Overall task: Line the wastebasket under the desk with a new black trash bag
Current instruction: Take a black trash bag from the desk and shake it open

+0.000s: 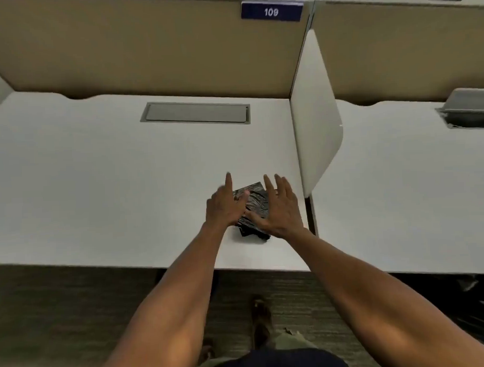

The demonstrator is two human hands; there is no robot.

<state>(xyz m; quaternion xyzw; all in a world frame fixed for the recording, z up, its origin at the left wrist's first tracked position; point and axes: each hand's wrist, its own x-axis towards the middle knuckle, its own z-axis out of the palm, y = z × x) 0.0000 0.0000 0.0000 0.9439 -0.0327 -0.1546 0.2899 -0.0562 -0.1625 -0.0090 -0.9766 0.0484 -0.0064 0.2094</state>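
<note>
I see a white desk (98, 174) backed by a tan partition (134, 44) labelled 109. A white divider (315, 120) separates a neighbouring desk (400, 191); grey carpet (61, 313) lies below.

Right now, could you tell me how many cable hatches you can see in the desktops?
2: a closed hatch in this desk, a raised one on the neighbouring desk.

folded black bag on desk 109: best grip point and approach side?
Judging by its pose, take the folded black trash bag by its two long side edges, coming from above and the near desk edge. It lies flat as a compact packet, and the left hand and right hand already flank it, fingers spread. The looser crumpled near end offers a pinch for unfolding.
</note>
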